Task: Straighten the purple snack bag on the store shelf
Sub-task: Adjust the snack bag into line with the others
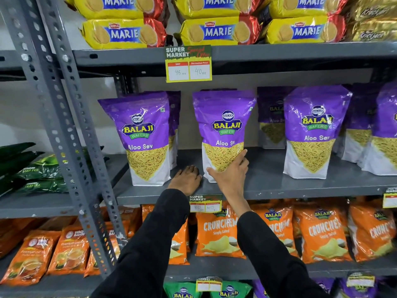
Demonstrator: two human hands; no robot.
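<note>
A purple Balaji Aloo Sev snack bag (223, 125) stands upright at the middle of the grey shelf (279, 186), its top leaning slightly right. My right hand (231, 172) holds its lower front, thumb on the left bottom corner and fingers on the right side. My left hand (187, 179) rests flat on the shelf board just left of the bag, fingers curled down, holding nothing. Both arms wear black sleeves.
More purple Aloo Sev bags stand left (144, 136) and right (311, 130), with others behind. Yellow Marie biscuit packs (217, 31) fill the shelf above, orange Crunchem bags (219, 233) the shelf below. A perforated grey upright (64, 130) stands at left. A price tag (188, 64) hangs above.
</note>
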